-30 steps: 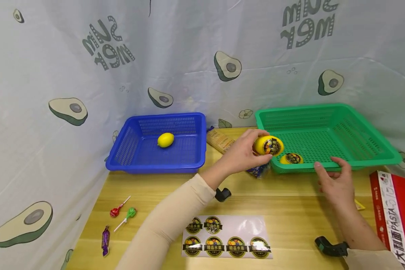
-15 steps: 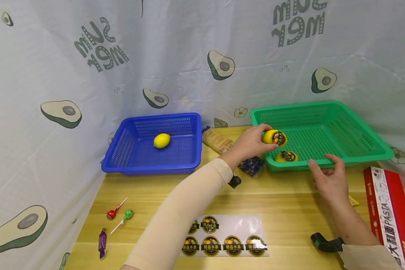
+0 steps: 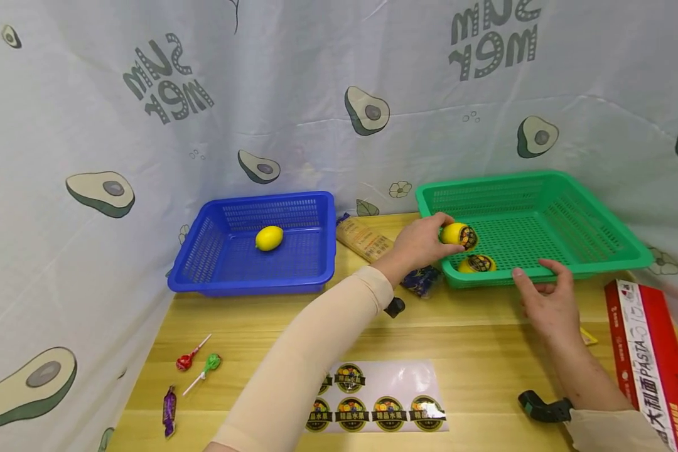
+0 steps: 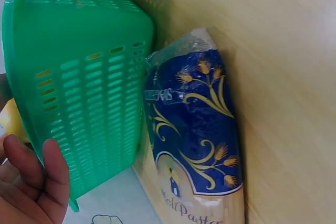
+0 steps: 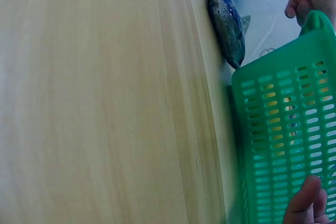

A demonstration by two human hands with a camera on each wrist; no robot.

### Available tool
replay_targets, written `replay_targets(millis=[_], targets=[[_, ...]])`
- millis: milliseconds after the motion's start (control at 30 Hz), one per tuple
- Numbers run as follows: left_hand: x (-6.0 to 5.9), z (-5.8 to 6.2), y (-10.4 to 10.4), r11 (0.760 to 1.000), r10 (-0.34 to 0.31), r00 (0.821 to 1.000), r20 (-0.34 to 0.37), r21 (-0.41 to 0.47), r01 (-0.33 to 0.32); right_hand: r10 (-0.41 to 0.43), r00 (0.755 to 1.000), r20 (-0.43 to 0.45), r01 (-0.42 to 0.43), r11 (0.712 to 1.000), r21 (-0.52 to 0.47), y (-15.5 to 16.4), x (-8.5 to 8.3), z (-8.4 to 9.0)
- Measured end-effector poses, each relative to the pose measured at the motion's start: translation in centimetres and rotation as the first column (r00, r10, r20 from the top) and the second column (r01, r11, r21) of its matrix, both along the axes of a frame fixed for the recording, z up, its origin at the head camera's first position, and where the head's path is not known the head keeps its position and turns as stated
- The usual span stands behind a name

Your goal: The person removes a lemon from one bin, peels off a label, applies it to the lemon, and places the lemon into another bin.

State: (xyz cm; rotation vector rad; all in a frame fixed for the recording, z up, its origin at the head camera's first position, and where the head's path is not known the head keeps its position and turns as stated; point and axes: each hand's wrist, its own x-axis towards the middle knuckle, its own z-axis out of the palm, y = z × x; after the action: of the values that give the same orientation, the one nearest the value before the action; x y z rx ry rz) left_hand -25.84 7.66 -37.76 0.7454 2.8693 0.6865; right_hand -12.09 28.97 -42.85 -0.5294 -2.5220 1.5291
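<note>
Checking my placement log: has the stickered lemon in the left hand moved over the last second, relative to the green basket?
Yes. The stickered lemon went from above the green basket front-left rim to lower inside it, near the lemon lying there.

A blue basket [image 3: 254, 276] stands at the back left of the wooden worktop [image 3: 474, 351], with a plain yellow lemon [image 3: 269, 238] lying inside it. Just right of it lies a pasta packet [image 3: 364, 238] with a blue end [image 4: 194, 124]. Near the front left lie a red lollipop [image 3: 185, 361], a green lollipop [image 3: 211, 362] and a purple wrapped sweet [image 3: 169, 410]. A sticker sheet [image 3: 384, 397] lies at the front centre, and a red pasta box [image 3: 650, 358] at the right edge
</note>
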Motion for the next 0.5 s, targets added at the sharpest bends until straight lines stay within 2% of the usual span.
replay_targets(millis=[133,267,367,500], targets=[[0.3,-0.2,-0.7,1.000,0.008,1.000,0.002,-0.005,-0.008,-0.002,1.000,-0.004,0.002,1.000,0.001,-0.1,-0.2,0.1],[1.2,-0.4,-2.0,0.998,-0.014,1.000,-0.002,0.055,0.014,-0.010,1.000,0.016,0.011,1.000,-0.005,-0.1,-0.2,0.2],[2.5,-0.5,-3.6,0.993,-0.045,0.999,-0.007,0.107,0.045,-0.016,0.999,0.030,0.016,1.000,-0.008,-0.1,-0.1,0.2],[4.9,-0.8,-6.3,0.986,-0.072,0.997,-0.003,0.153,0.072,-0.016,0.999,0.043,0.017,1.000,-0.016,0.1,0.0,0.3]])
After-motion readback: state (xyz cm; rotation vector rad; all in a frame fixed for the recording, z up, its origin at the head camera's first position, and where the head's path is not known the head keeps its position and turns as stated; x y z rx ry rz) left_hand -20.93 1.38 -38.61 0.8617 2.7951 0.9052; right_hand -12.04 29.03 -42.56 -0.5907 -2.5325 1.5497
